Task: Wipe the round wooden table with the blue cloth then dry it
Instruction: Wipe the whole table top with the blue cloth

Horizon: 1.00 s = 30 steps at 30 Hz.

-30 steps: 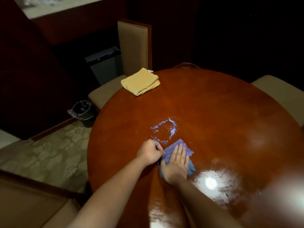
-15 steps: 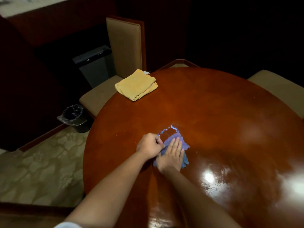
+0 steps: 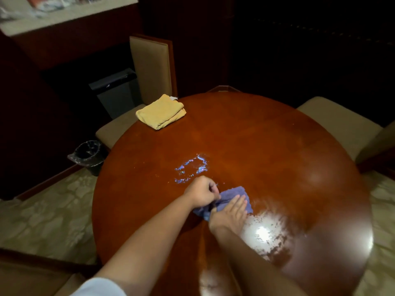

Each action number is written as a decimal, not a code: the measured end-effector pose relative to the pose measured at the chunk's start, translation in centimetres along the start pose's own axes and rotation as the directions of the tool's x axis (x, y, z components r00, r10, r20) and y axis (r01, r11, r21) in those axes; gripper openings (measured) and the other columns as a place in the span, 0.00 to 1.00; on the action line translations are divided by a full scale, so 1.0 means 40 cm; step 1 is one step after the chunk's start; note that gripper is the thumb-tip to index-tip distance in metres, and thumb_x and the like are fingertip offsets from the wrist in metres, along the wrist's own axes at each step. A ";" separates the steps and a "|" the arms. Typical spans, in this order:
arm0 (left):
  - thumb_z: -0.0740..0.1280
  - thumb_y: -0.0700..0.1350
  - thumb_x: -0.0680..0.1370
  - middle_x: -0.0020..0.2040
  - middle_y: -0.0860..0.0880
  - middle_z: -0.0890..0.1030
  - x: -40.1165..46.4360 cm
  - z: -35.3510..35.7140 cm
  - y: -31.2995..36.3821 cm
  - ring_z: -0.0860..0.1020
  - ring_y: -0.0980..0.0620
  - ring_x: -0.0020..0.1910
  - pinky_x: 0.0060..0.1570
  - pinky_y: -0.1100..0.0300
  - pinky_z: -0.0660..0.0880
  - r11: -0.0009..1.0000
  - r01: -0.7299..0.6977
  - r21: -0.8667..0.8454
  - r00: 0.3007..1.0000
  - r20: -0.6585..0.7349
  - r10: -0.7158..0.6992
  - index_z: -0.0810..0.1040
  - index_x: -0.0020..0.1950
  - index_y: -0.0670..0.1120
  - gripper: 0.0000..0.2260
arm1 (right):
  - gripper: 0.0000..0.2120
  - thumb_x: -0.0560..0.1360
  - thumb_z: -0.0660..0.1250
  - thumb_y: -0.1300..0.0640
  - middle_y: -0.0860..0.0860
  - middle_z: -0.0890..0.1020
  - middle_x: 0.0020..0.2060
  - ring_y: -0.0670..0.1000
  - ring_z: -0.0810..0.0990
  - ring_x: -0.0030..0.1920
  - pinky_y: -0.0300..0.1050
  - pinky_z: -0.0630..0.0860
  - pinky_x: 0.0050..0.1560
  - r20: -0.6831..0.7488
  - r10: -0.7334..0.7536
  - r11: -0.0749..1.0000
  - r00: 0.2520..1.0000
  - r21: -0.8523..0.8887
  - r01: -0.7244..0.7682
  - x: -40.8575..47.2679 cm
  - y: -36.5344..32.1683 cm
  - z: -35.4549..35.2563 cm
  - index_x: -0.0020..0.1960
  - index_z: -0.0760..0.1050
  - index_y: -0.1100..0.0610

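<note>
Two hands are working the blue cloth (image 3: 232, 200) on the near middle of the round wooden table (image 3: 267, 146). The left hand (image 3: 201, 192) is curling its fingers around the cloth's left edge, gripping it. The right hand (image 3: 232, 212) is lying flat on top, fingers straight, pressing the cloth to the wood. Just beyond the hands a wet patch (image 3: 192, 167) is glinting bluish. At the table's far left edge a folded yellow towel (image 3: 161, 112) is sitting.
</note>
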<state>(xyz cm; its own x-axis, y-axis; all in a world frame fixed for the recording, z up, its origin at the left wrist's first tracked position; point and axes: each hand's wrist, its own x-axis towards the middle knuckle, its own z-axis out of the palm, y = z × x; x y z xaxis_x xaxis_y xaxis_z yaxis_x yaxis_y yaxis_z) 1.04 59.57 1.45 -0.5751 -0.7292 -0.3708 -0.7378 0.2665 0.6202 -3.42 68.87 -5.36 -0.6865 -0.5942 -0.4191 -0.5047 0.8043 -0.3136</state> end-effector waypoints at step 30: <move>0.71 0.41 0.75 0.47 0.47 0.83 0.098 -0.078 -0.036 0.79 0.51 0.44 0.45 0.62 0.73 0.983 0.035 0.180 0.999 -0.041 -0.028 0.82 0.44 0.45 0.01 | 0.10 0.68 0.57 0.54 0.51 0.71 0.27 0.54 0.72 0.30 0.47 0.56 0.36 -0.448 -0.621 0.772 0.643 -0.206 0.601 -0.002 0.005 0.009 0.30 0.71 0.55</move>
<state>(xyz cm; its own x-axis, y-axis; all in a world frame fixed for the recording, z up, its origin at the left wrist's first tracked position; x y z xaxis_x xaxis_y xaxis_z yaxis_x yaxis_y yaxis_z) 0.94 54.36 1.27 -0.5391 -0.7617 -0.3595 -0.8090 0.3496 0.4725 -3.28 69.10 -5.68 -0.3629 -0.8799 0.3068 -0.9102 0.2642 -0.3188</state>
